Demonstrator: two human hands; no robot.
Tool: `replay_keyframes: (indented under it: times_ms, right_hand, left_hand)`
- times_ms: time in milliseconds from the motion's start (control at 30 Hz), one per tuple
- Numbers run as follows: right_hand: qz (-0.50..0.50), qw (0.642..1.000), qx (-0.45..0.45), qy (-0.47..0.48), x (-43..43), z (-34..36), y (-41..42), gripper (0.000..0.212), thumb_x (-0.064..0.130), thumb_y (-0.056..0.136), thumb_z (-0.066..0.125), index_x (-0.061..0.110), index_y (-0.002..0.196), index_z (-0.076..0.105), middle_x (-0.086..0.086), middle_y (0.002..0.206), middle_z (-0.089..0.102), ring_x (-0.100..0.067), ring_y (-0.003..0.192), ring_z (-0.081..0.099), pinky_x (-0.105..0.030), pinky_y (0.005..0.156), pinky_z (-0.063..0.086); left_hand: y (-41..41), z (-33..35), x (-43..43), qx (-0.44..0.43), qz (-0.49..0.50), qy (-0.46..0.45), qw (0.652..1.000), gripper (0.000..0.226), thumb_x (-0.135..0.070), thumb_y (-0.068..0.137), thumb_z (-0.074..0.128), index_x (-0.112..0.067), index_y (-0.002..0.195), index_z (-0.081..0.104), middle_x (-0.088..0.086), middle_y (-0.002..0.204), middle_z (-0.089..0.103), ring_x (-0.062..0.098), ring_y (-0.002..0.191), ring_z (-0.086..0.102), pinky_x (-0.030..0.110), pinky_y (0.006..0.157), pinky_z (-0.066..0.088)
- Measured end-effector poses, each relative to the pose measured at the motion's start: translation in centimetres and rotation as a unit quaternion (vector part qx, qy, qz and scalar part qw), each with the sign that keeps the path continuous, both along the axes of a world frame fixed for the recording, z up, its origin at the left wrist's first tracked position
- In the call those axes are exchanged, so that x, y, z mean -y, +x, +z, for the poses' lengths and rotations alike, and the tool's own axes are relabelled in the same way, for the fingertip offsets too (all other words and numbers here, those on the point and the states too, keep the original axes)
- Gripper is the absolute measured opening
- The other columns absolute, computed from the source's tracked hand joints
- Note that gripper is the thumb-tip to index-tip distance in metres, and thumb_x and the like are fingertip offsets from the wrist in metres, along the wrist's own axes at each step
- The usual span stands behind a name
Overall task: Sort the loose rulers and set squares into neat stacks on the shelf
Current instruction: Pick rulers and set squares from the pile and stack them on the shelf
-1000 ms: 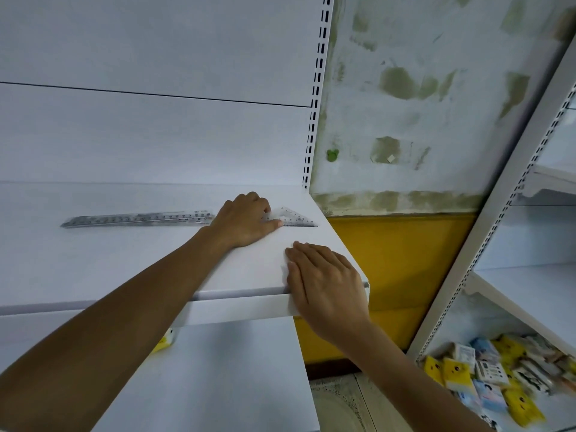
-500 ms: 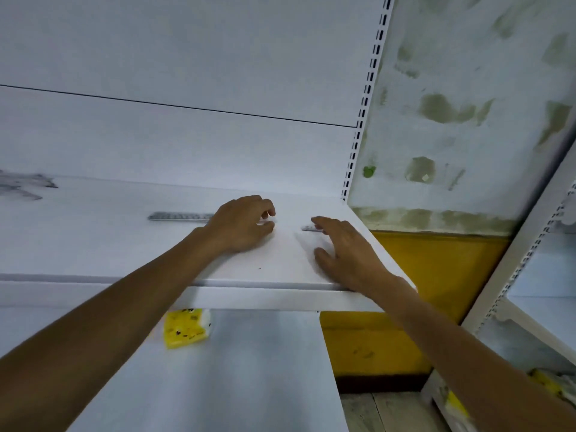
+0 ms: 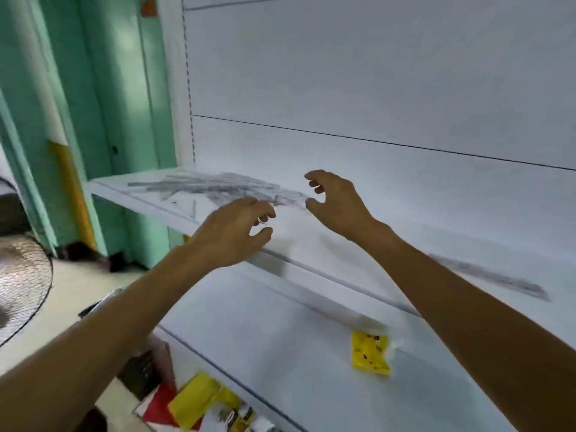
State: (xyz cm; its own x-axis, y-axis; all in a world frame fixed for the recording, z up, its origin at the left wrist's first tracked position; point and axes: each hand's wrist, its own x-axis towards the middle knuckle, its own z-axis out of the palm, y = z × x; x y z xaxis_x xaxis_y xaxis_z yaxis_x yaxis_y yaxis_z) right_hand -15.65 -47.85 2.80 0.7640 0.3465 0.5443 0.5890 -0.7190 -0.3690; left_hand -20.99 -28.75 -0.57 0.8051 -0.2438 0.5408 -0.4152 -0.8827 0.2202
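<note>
— Fingers [image 3: 313, 176] on the right hand [image 3: 338, 205]?
— Loosely curled, spread apart, holding nothing. The left hand [image 3: 230, 233] is the same.
— And the pile of rulers and set squares [image 3: 215, 187]?
— Head view: on the shelf [image 3: 405, 235], just left of both hands, long axes mostly along the shelf. The right fingertips look nearest its end. A single ruler [image 3: 492, 277] lies well off to the right.

Motion-blurred ruler pile [image 3: 218, 188], details unreadable

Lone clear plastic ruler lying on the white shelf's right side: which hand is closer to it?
Right. The right hand hovers left of the lone clear plastic ruler; the left hand is farther left, by the loose ruler pile.
</note>
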Motion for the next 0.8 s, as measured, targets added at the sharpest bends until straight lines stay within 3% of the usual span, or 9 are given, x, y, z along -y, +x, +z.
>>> replay_keyframes:
  times_ms: [167, 333, 533, 667, 800]
  right_hand:
    - [0.063, 0.993, -0.037, -0.093, -8.6, -2.5, 1.7, 0.048, 0.021, 0.086, 0.058, 0.014, 0.132, 0.045, -0.008, 0.129, 0.053, -0.024, 0.118, 0.049, -0.034, 0.099, 0.040]
    - [0.053, 0.996, -0.051, -0.052, -12.5, -2.5, 4.1, 0.042, 0.021, 0.086, 0.058, 0.010, 0.126, 0.050, -0.010, 0.123, 0.057, -0.026, 0.112, 0.053, -0.039, 0.096, 0.043]
    - [0.022, 0.994, -0.072, -0.078, -13.2, -3.5, 6.7, 0.041, 0.019, 0.085, 0.060, 0.010, 0.124, 0.053, -0.010, 0.122, 0.058, -0.025, 0.110, 0.054, -0.039, 0.095, 0.044]
    - [0.003, 0.994, -0.084, -0.076, -12.1, -3.7, 8.8, 0.039, 0.017, 0.085, 0.061, 0.008, 0.122, 0.054, -0.012, 0.120, 0.060, -0.025, 0.107, 0.056, -0.035, 0.093, 0.045]
    - [-0.022, 0.989, -0.118, -0.087, -11.9, -3.8, 12.3, 0.034, 0.027, 0.086, 0.061, 0.010, 0.115, 0.058, -0.009, 0.114, 0.061, -0.021, 0.098, 0.057, -0.028, 0.085, 0.044]
  left_hand:
    - [-1.0, -1.0, -9.5, -0.015, 0.052, 0.002, 0.999, 0.026, -0.026, 0.087, 0.056, -0.020, 0.113, 0.057, -0.005, 0.106, 0.059, 0.013, 0.097, 0.055, 0.033, 0.085, 0.045]
    - [-0.4, -1.9, -15.7, -0.021, 0.091, -0.008, 0.996, 0.026, -0.024, 0.087, 0.058, -0.019, 0.112, 0.058, -0.003, 0.106, 0.061, 0.013, 0.095, 0.055, 0.031, 0.085, 0.046]
    - [2.7, -3.8, -19.1, -0.057, 0.078, -0.002, 0.995, 0.029, -0.019, 0.085, 0.061, -0.016, 0.113, 0.059, 0.001, 0.112, 0.060, 0.017, 0.103, 0.052, 0.029, 0.089, 0.041]
    - [5.8, -4.3, -19.8, -0.058, 0.080, -0.003, 0.995, 0.027, -0.017, 0.085, 0.060, -0.016, 0.112, 0.059, 0.003, 0.114, 0.059, 0.022, 0.107, 0.050, 0.036, 0.093, 0.039]
    - [9.4, -4.7, -20.1, -0.042, 0.073, -0.005, 0.996, 0.022, -0.021, 0.086, 0.060, -0.016, 0.107, 0.062, 0.003, 0.112, 0.060, 0.022, 0.106, 0.051, 0.033, 0.090, 0.040]
